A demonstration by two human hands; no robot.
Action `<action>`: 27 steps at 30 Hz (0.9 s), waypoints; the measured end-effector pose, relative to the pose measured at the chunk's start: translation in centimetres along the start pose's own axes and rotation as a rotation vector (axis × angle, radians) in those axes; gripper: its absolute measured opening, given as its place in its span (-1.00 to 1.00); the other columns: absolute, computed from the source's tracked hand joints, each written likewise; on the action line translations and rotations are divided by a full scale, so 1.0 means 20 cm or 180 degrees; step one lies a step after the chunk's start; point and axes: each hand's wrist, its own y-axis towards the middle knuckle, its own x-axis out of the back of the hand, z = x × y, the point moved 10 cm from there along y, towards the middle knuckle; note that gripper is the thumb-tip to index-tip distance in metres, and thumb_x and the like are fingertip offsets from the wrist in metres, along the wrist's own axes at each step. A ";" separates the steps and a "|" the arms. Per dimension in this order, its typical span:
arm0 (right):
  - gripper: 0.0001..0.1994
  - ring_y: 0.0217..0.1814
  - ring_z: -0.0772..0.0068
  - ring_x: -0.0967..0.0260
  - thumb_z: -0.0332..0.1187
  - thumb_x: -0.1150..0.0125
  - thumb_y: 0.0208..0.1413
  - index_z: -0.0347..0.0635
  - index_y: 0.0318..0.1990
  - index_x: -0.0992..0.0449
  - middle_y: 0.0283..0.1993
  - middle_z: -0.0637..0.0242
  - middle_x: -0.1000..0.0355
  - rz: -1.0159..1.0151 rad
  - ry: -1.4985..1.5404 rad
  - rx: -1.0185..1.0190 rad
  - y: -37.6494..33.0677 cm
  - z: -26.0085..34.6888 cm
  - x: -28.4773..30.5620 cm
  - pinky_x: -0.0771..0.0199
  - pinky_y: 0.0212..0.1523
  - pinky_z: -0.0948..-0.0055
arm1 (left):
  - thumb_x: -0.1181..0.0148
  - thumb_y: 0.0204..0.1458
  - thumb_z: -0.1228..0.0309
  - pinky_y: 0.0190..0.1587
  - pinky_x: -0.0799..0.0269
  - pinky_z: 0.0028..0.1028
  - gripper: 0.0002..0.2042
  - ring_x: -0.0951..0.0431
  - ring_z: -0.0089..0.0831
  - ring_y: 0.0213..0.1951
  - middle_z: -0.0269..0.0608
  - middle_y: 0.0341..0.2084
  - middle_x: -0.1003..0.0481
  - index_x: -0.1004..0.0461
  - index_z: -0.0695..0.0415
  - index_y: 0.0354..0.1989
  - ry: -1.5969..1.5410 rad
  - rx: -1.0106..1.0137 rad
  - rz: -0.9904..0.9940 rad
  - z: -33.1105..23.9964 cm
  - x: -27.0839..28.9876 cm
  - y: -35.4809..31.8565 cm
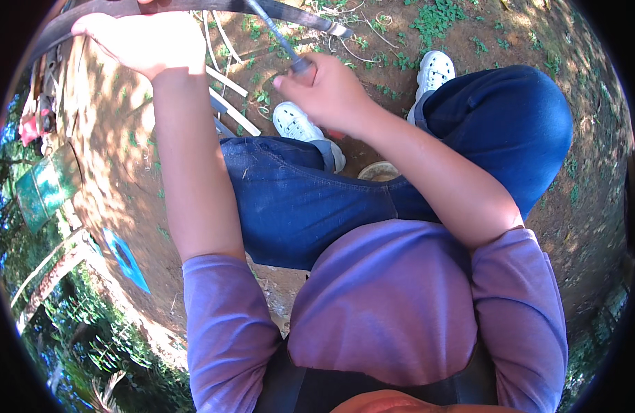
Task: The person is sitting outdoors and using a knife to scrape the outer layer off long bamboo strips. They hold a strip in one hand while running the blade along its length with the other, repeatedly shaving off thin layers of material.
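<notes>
Carefully, two hands work by a long dark stick

The long dark stick (314,22) runs across the top of the view, bent a little like a bow, though the round camera may make it look more bent. The left hand (149,43) is right at the stick, with its thumb poking out to the side. Bright sun washes this hand out, so I cannot tell if its fingers are spread or pinching. Maybe it is there to keep the stick from wobbling.

The right hand (331,89) has its fingers curled tight around the end of a thin grey tool (280,36). The tool points up and away from the body, perhaps so its far end is safely away from the legs. That far end is out of view.

The knees in blue jeans (310,199) are bent wide apart, which likely gives the arms room. White shoes (297,120) rest on the brown dirt (372,58). Pale strips (235,113) lie near one shoe, below the stick and between the two hands.
</notes>
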 end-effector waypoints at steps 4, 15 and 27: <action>-0.69 -0.70 0.62 -0.28 -0.17 -0.30 0.13 -0.26 -0.29 -0.43 -0.65 0.46 -0.31 0.0443 0.0481 -0.1156 -0.01 -0.12 0.00 -0.34 -0.66 0.52 | 0.15 0.34 0.00 -0.32 -0.24 -0.45 -0.63 -0.21 -0.45 -0.48 -0.31 -0.59 -0.21 -0.31 0.07 -0.24 -0.0198 -0.0234 -0.1174 -0.04 0.12 -0.03; -0.73 -0.70 0.61 -0.28 -0.20 -0.25 0.17 -0.22 -0.31 -0.39 -0.64 0.44 -0.30 0.0369 -0.0352 -0.0080 0.00 -0.01 -0.04 -0.33 -0.67 0.51 | 0.36 0.14 -0.39 -0.12 -0.39 -0.13 -0.33 -0.33 -0.24 -0.40 -0.22 -0.60 -0.29 -0.38 0.00 -0.35 -0.0365 0.0755 -0.0639 0.03 0.34 0.03; -0.72 -0.69 0.60 -0.28 -0.22 -0.23 0.18 -0.14 -0.41 -0.28 -0.61 0.45 -0.30 0.0201 0.0225 -0.1214 0.03 -0.43 0.01 -0.33 -0.68 0.50 | 0.12 0.31 -0.03 -0.26 -0.29 -0.47 -0.64 -0.26 -0.45 -0.46 -0.34 -0.59 -0.24 -0.32 0.03 -0.18 -0.0356 0.0015 -0.1315 -0.02 0.15 -0.05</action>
